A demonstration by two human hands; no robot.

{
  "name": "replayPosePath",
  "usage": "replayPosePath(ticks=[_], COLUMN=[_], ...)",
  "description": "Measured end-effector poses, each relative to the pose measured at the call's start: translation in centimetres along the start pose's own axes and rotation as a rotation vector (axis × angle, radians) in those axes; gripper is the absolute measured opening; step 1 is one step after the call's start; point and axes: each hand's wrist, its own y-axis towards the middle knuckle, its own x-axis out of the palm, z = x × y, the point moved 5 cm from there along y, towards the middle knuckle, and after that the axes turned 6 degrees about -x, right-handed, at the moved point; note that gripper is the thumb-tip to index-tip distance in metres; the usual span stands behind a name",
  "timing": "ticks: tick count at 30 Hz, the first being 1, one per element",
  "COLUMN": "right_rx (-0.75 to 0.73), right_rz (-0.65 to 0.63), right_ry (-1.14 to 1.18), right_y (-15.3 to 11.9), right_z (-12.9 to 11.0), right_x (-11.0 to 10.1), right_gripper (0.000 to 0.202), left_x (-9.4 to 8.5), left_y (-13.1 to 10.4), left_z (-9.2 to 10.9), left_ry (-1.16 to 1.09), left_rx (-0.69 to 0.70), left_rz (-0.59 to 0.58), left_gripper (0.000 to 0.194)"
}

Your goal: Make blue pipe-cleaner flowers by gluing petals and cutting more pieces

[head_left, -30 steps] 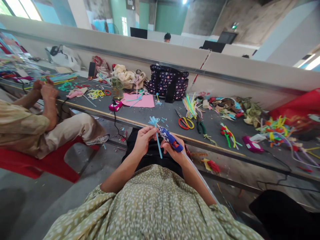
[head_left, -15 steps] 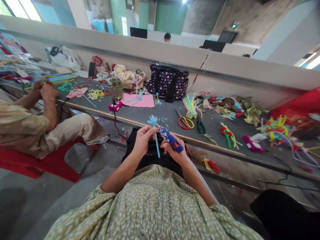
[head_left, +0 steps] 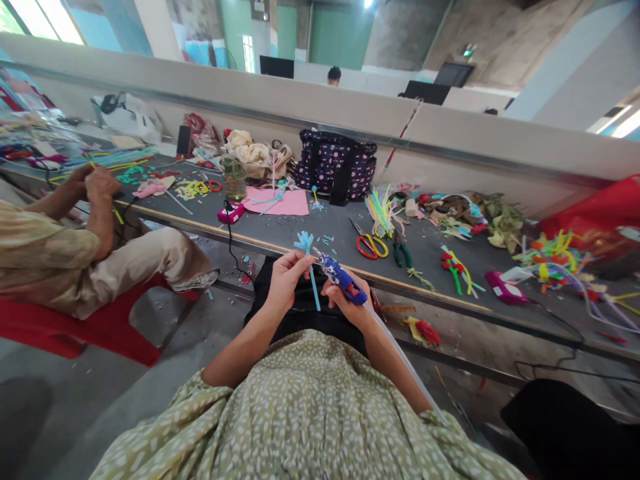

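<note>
My left hand pinches a light blue fringed piece, whose tufted top spreads above the fingers while a flat blue stem hangs down below them. My right hand is wrapped round a blue glue gun with an orange trigger. The gun's tip points up and left, close beside the blue piece just under its tuft; whether they touch is too small to tell. Both hands are over my lap, at the table's front edge. Small blue scraps lie on the table just beyond.
On the dark table are red-and-yellow scissors, green-handled pliers, a pipe-cleaner bundle, pink paper, a bottle and a dotted bag. Another person works at the left. Cables hang off the edge.
My hands and the glue gun have hardly moved; the blue stem's lower end has shifted slightly. At the left, the other person's hands have moved a little, with a yellow strip now hanging below them.
</note>
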Motion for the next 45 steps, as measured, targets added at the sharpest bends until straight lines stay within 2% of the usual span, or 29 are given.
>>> replayPosePath(ticks=[7, 13, 17, 24, 29, 33, 40, 45], right_rx=[-0.007, -0.007, 0.020, 0.090, 0.083, 0.109, 0.192, 0.200], right_rz=[0.044, 0.092, 0.143, 0.223, 0.219, 0.220, 0.229, 0.352], right_ry=[-0.015, -0.014, 0.019, 0.006, 0.027, 0.076, 0.148, 0.243], right_y=[0.0, 0.0, 0.1, 0.0, 0.2, 0.4, 0.4, 0.4], right_z=[0.1, 0.0, 0.2, 1.1, 1.4, 1.5, 2.3, 3.0], right_x=[-0.2, -0.5, -0.7, -0.8, -0.8, -0.7, -0.9, -1.8], right_gripper=[0.026, 0.024, 0.024, 0.024, 0.021, 0.022, 0.024, 0.029], left_x=[-0.2, 0.3, 0.5, 0.4, -0.2, -0.7, -2.3, -3.2], left_y=[-0.5, -1.2, -1.4, -1.3, -0.9, -0.3, 0.7, 1.2], left_z=[0.5, 1.8, 2.2, 2.0, 0.9, 0.7, -0.7, -1.2], left_ry=[0.188, 0.343, 0.384, 0.307, 0.180, 0.051, -0.165, -0.258], left_rx=[0.135, 0.280, 0.330, 0.277, 0.170, 0.135, -0.056, -0.057], left_rz=[0.117, 0.118, 0.120, 0.129, 0.138, 0.130, 0.159, 0.172], left_gripper=[0.022, 0.019, 0.019, 0.020, 0.022, 0.024, 0.033, 0.032])
